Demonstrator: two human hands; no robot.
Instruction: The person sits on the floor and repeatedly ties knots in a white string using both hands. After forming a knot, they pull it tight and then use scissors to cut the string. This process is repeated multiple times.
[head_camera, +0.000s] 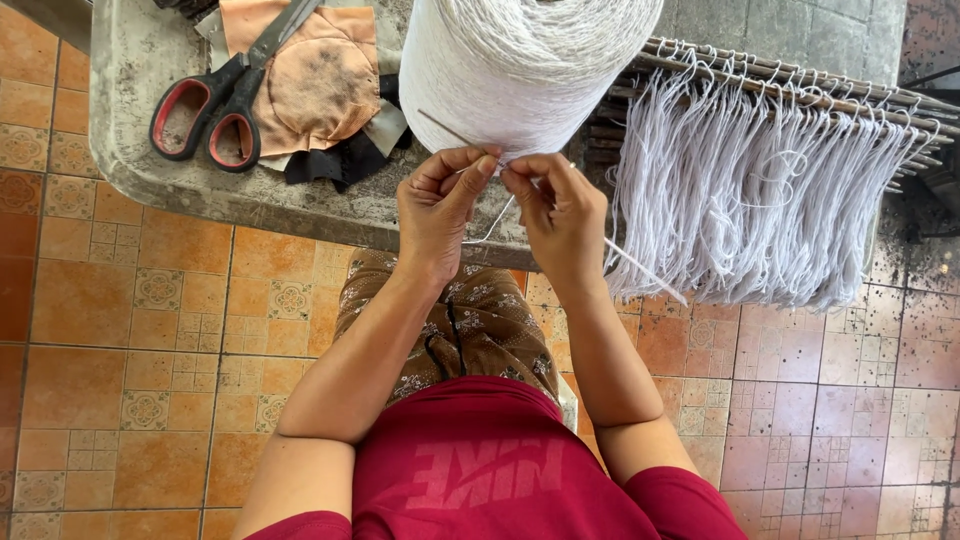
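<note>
Head view — both hands meet at the table's (300, 205) near edge, just below the big white yarn cone (520, 70). Left hand (437, 215) and right hand (562, 215) each pinch the white strand (640, 268), which runs down-right from the fingertips; a thin rod (445, 128) slants up-left. Cut strands hang from a rack (790, 85) at right — scissors (215, 100) on cloth scraps (320, 85) lie well apart, left.

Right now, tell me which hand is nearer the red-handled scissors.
Left. The left hand pinches white yarn below the big yarn cone, with the scissors lying on the table off to its outer side. The right hand is farther, beyond the left.
</note>
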